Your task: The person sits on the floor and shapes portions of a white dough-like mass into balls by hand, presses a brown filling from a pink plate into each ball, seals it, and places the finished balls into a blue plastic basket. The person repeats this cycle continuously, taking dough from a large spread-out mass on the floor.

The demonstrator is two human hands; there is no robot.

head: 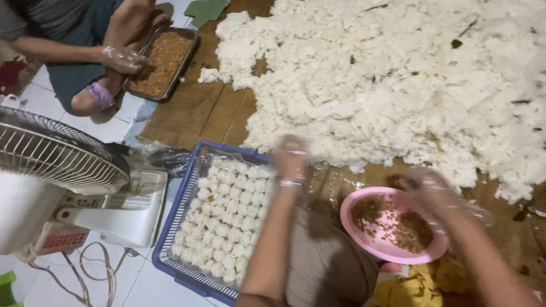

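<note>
The left hand [291,159] hovers blurred beyond the blue basket [176,216] of white balls [227,222]; its grip is unclear. The right hand [432,190], fingers curled, dips beside the basket into the pink bowl [355,227] of filling. Next comes pinching filling cleanly.

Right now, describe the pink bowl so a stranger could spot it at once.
Start at the big heap of white rice spread over the brown mat, then drop to its near edge. There sits the pink bowl, beside the blue basket of white balls, under the right hand. It alone is round, pink and holds brown crumbly filling.
</note>
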